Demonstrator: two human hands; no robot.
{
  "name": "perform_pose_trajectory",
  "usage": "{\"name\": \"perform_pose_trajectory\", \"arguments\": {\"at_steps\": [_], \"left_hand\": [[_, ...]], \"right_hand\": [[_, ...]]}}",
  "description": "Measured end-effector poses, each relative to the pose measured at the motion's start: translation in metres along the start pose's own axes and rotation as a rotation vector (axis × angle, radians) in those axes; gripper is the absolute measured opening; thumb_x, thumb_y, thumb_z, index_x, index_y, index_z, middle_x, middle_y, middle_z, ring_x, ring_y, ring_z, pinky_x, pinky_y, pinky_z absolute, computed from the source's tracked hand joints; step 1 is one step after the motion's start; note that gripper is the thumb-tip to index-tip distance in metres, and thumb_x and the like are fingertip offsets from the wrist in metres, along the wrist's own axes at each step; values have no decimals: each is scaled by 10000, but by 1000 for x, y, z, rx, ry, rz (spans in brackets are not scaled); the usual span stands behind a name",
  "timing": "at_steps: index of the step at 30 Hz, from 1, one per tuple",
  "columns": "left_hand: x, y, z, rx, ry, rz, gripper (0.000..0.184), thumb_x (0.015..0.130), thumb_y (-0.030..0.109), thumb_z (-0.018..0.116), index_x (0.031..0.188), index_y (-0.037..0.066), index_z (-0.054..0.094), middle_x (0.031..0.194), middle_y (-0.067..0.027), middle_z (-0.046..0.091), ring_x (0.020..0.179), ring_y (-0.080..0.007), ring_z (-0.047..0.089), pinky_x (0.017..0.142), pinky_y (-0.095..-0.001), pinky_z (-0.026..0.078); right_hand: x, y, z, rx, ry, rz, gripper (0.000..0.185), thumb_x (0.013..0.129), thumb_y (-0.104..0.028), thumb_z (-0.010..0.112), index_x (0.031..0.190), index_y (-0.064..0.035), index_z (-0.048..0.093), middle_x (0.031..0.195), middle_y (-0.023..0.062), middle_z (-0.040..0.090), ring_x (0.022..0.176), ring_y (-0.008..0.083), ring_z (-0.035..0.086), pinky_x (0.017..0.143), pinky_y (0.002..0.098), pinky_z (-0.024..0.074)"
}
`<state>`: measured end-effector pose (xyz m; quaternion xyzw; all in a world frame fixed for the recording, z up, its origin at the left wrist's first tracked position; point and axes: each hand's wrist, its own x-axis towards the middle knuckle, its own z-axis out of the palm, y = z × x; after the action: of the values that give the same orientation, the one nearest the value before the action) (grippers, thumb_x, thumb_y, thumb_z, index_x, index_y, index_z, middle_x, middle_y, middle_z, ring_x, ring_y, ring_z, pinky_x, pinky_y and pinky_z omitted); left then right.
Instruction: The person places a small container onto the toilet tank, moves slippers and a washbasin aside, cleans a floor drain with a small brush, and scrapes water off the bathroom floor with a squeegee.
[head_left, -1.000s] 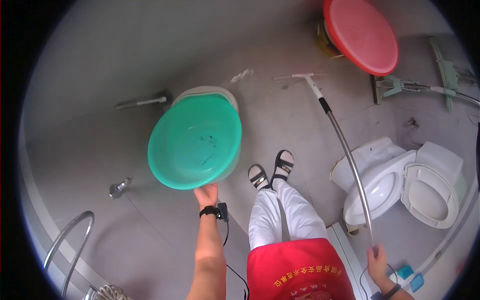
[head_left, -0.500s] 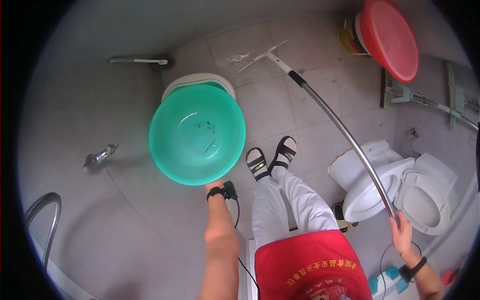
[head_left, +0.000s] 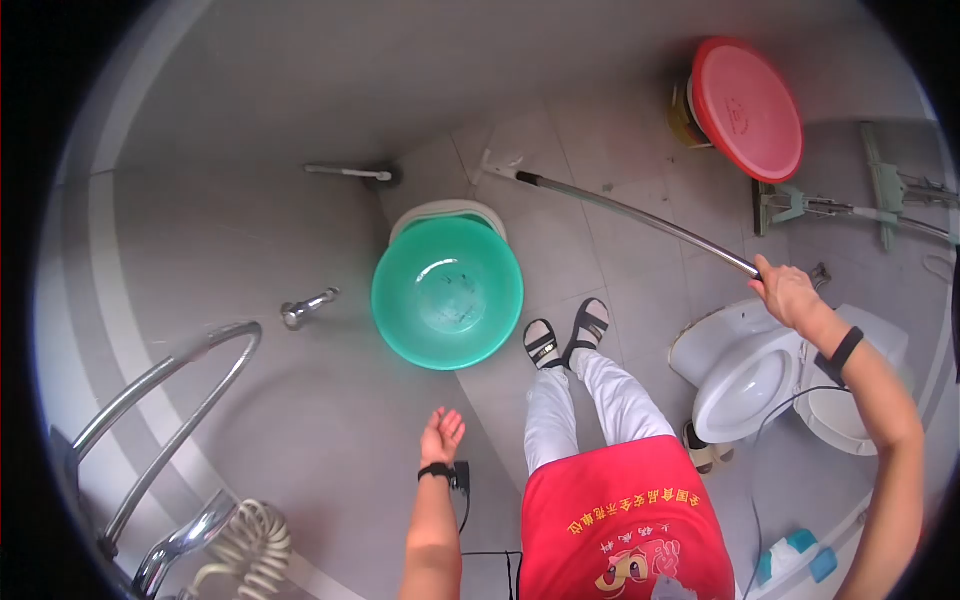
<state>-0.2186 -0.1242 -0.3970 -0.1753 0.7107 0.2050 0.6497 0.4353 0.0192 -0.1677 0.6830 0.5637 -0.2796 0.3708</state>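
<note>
My right hand [head_left: 786, 290] is wrapped round the upper end of a long metal-handled floor squeegee [head_left: 640, 215]. Its white head lies on the tiles near the back wall. In the left part of the view my left hand [head_left: 442, 436] hangs with palm up and fingers loosely apart, holding nothing. Beyond it sits a green basin [head_left: 448, 292], resting on a pale tub [head_left: 440, 210] below it. Dark bits lie in the bottom of the basin, which my left hand does not touch.
A red basin [head_left: 765, 110] leans at the back right, near flat mops [head_left: 790, 205]. The toilet [head_left: 750, 385] stands right of my feet. On the left are a wall tap [head_left: 310, 306] and a chrome rail [head_left: 170, 380]. Slippers [head_left: 700, 450] lie beside the toilet.
My left hand has come away from the green basin's rim. My right hand has moved forward with the squeegee, whose head now lies farther left. The view has shifted.
</note>
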Motion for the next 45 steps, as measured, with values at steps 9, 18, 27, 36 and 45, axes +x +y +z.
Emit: {"name": "perform_pose_trajectory", "arguments": {"at_steps": [9, 18, 27, 36, 45], "left_hand": [[-84, -28, -65, 191, 122, -10, 364, 996, 277, 414, 1299, 78, 441, 1204, -153, 554, 1038, -251, 582, 857, -422, 502], [-154, -100, -49, 235, 216, -48, 344, 997, 268, 416, 1275, 70, 463, 1163, -150, 575, 1025, -260, 586, 863, -439, 507], [-179, -108, -3, 245, 139, 24, 379, 989, 265, 430, 1309, 62, 445, 1170, -154, 566, 1027, -257, 584, 879, -435, 508], [-182, -90, 13, 332, 38, 85, 416, 985, 283, 439, 1342, 70, 425, 1214, -149, 533, 1057, -251, 563, 917, -431, 483], [-193, -109, -29, 375, -13, 75, 390, 996, 271, 425, 1329, 70, 447, 1212, -138, 534, 1060, -245, 557, 903, -416, 483]], "right_hand": [[-42, 89, -13, -76, -96, 63, 280, 939, -294, 513, 1061, -51, 449, 829, 205, 655, 823, 399, 634, 749, 486, 486], [-83, 253, 42, -96, -91, 146, 280, 922, -271, 536, 1069, -49, 446, 860, 205, 651, 856, 402, 618, 786, 485, 463], [-154, 339, 74, -51, 65, 260, 272, 905, -291, 552, 1004, -42, 506, 808, 213, 639, 803, 425, 604, 733, 511, 455], [-215, 238, 95, 280, 217, 223, 252, 911, -314, 529, 979, -75, 567, 738, 191, 630, 770, 405, 607, 695, 514, 453], [-129, 100, 46, 148, 175, -117, 294, 932, -356, 494, 1008, -91, 595, 808, 163, 669, 827, 363, 641, 766, 482, 476]]}}
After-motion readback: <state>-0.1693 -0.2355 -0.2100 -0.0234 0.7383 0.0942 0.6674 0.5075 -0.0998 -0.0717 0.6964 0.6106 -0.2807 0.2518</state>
